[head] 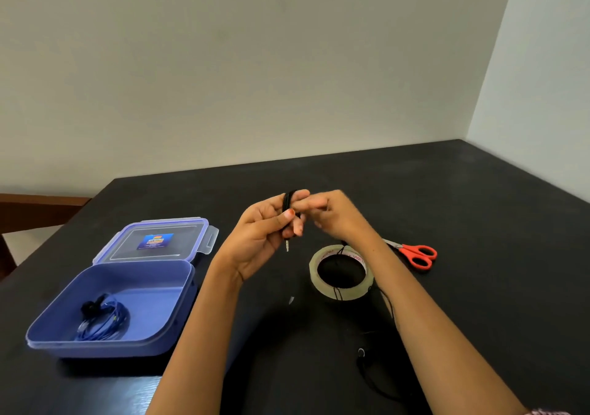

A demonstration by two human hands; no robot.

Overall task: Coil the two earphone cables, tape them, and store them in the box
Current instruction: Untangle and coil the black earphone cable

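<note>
Close to the near edge of the matte black table [479, 207], right of the middle, lies a small rounded earbud [361, 352] on the loose end of the black earphone cable [288, 202]. Its thin strand is hard to follow against the dark top. It crosses the tape roll [338, 293], a flat ring of glossy clear tape on a pale card core printed in red, which lies just in front of the hands. Toward the left edge sits the box [105, 347], a square tub of smooth blue plastic with rounded corners. It is open, and the blue earphone cable [105, 319] lies coiled in a loose ring on its floor, in the near part. Its translucent lid [159, 242] lies flat behind it, clip tabs out, with a blue label in the middle. Above the table's middle, the left hand [265, 232] faces palm up with its fingers curled round a tight bundle of the black cable, thumb pressed on it. A slim metal jack plug [287, 247] hangs below the grip. The right hand [332, 216] meets it fingertip to fingertip with curled fingers, but it is blurred and I cannot tell whether it pinches the strand. Past the right forearm, toward the right edge, lie scissors [418, 255] with red plastic loop handles. A plain pale wall [255, 63] stands behind the far edge.
</note>
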